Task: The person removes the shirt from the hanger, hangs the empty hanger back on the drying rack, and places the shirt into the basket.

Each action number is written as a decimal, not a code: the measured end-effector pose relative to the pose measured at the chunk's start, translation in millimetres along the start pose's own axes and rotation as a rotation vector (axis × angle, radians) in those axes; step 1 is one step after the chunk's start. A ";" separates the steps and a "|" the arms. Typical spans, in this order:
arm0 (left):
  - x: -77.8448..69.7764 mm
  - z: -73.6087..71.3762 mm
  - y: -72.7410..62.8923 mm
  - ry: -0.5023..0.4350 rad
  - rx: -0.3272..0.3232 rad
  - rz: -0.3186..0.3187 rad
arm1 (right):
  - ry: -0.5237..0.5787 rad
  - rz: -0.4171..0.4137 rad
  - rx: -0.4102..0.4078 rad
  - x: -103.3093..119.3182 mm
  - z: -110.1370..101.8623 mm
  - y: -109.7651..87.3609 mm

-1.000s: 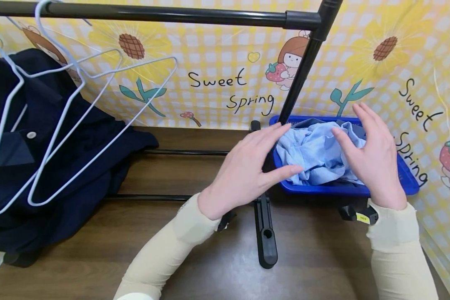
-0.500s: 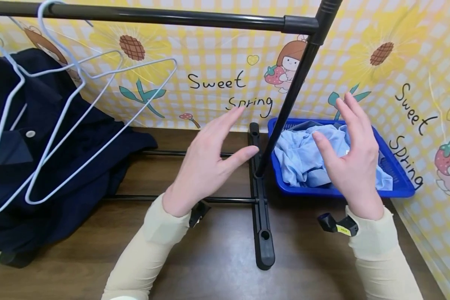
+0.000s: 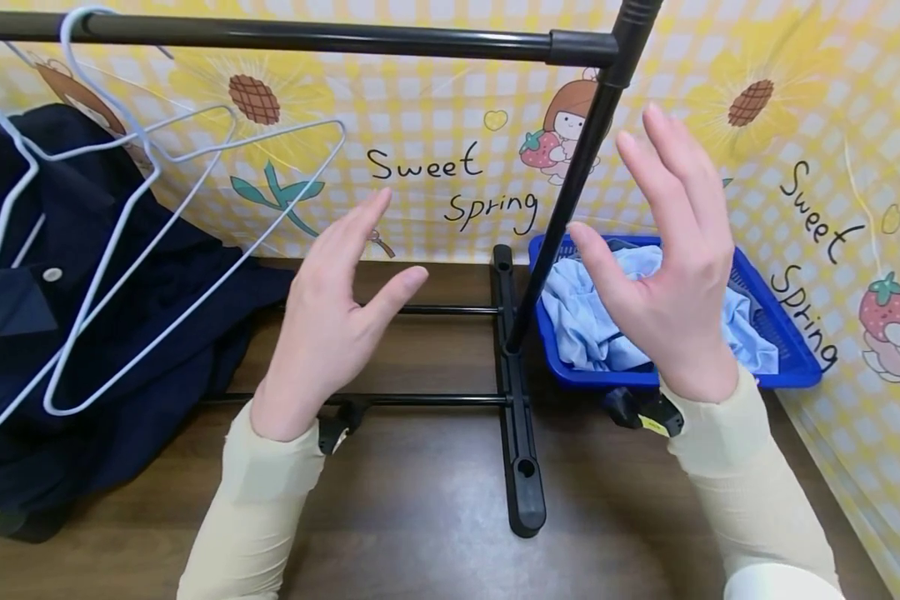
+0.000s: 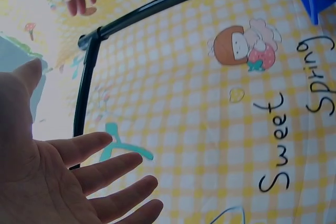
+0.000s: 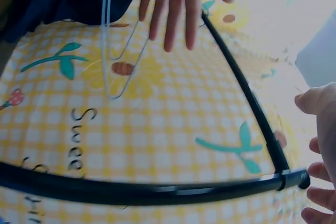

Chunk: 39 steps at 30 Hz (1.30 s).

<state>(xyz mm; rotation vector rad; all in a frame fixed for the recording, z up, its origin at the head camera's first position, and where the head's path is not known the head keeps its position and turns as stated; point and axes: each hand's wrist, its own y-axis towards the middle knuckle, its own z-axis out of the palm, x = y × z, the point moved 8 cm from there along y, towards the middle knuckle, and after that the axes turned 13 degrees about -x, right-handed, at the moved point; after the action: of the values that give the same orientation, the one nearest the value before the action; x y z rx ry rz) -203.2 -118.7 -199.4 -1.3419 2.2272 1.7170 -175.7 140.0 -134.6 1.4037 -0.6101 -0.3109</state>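
Hovering empty, the left hand [image 3: 318, 325] and right hand [image 3: 675, 275] have thumbs set wide. The blue cloth [image 3: 576, 321] looks soft and light, probably best gathered by an edge.

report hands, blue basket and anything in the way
Left hand and right hand empty. Light-blue garment crumpled in blue basket. Black rack post between left hand and basket in head view.
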 end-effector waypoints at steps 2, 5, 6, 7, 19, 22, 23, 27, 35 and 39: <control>1.9 -5.7 -0.1 0.011 -0.010 -0.006 | 0.024 -0.035 -0.005 3.3 7.2 9.0; 3.0 -14.4 -0.3 0.035 -0.024 -0.015 | 0.051 -0.103 -0.006 9.0 18.3 25.2; 3.0 -17.3 -0.2 0.044 -0.032 -0.015 | 0.055 -0.130 -0.001 11.4 22.5 31.2; 3.1 -20.1 0.1 0.050 -0.040 -0.014 | 0.053 -0.149 0.009 13.7 26.9 37.1; 10.4 -51.6 2.7 0.103 -0.114 -0.025 | -0.092 -0.346 0.264 21.6 90.0 66.3; 13.0 -60.1 2.0 0.119 -0.131 -0.044 | -0.107 -0.327 0.296 12.9 103.7 62.2; 13.9 -62.8 1.9 0.126 -0.136 -0.049 | -0.103 -0.328 0.284 11.1 106.3 61.1; 16.8 -73.1 3.1 0.152 -0.160 -0.060 | -0.099 -0.359 0.179 7.6 108.8 59.3; 13.8 -102.7 8.9 0.178 -0.255 -0.070 | -0.077 -0.335 0.061 3.1 108.5 58.2; 10.2 -123.1 11.1 0.176 -0.342 -0.043 | -0.092 -0.326 0.044 2.0 106.6 57.1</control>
<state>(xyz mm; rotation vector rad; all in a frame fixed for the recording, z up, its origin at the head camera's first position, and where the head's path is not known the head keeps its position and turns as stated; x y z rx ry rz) -160.4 -222.9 -147.5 -1.6526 2.0305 2.1131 -243.1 60.5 -73.4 1.5376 -0.4629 -0.6270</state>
